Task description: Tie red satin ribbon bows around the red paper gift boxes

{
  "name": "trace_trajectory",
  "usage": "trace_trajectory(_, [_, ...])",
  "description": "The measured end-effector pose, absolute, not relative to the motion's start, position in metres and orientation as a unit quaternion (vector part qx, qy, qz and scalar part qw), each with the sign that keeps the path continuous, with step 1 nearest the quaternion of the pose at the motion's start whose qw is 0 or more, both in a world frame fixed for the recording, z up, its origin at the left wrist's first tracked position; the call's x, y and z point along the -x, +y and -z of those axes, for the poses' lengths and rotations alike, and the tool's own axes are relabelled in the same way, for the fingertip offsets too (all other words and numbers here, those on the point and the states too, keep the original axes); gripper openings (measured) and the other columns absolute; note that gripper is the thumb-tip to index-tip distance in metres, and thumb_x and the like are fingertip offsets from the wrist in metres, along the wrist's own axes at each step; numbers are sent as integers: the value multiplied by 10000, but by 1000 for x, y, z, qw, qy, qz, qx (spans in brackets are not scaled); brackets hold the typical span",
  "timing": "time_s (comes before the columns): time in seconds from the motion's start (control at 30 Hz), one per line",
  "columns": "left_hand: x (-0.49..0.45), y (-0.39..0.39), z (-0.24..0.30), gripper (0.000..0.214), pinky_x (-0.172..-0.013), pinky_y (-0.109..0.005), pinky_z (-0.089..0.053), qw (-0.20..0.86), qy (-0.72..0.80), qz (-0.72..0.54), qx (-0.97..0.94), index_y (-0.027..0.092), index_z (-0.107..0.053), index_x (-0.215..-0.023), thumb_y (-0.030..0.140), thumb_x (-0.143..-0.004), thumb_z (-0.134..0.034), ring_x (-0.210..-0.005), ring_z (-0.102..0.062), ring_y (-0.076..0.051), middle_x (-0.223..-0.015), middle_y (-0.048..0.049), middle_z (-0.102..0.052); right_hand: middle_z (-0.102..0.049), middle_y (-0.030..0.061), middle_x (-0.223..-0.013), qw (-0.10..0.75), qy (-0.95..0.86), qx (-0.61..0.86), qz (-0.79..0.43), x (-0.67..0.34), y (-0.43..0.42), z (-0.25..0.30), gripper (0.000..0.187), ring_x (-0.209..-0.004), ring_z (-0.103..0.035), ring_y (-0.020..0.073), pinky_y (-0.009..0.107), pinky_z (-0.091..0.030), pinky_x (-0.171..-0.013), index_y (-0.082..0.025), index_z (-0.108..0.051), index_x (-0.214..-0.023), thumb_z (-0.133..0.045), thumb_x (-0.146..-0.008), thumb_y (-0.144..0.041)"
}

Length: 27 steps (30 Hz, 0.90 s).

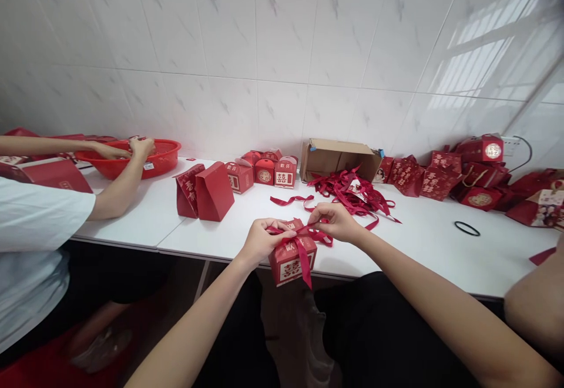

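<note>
- Two hands work on one small red gift box (pixel 293 262), which sits at the near edge of the white worktop (pixel 423 241), about 6 o'clock in the view.
- The left hand (pixel 262 240) pinches the ribbon (pixel 303 247) at the box's 9 o'clock side, its grip closed on the band.
- The right hand (pixel 337 222) pinches the same ribbon at 2 o'clock, grip likewise closed on it.
- The box looks like thin card: probably light and easily dented, best steadied by its side walls. The ribbon seems soft and slippery, so it is best held near the knot.
- The box is deep red with a pale printed panel in front, and a ribbon tail hangs over it.
- A loose ribbon pile (pixel 352 191) lies at 1 o'clock.
</note>
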<state>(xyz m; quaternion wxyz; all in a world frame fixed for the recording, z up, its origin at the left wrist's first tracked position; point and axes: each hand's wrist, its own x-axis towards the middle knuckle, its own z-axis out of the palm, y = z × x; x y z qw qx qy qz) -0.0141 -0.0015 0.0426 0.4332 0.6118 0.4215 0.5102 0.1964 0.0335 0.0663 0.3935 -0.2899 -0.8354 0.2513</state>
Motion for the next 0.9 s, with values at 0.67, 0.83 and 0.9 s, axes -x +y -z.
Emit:
trace_trajectory(0.67, [28,5,33,300,-816,-355,-472,238,504,-694,-455,204,-477,-913,489,-862,-401,-855,-606,-185,-857,-46,-614,-557,69,-1173,280,-881,362,-121,-170,11,-84,170,-1133,-450,275,485,-335,-962,-279,-742,-846,-666,-746,-395])
trace_trajectory(0.83, [26,5,30,254,-760,-333,-481,205,535,-676,-464,208,-453,-891,451,-874,-379,-806,-615,-184,-802,-35,-616,-585,69,-1148,274,-898,333,-92,-168,9,-81,131,-1108,-469,263,468,-358,-940,-258,-737,-828,-654,-770,-341])
trace_trajectory(0.9, [25,5,29,246,-724,-324,-483,195,547,-663,-472,209,-442,-899,443,-877,-371,-797,-620,-188,-802,-38,-617,-586,75,-1151,284,-898,323,-92,-170,11,-83,123,-1095,-483,258,470,-363,-937,-235,-729,-805,-635,-787,-313])
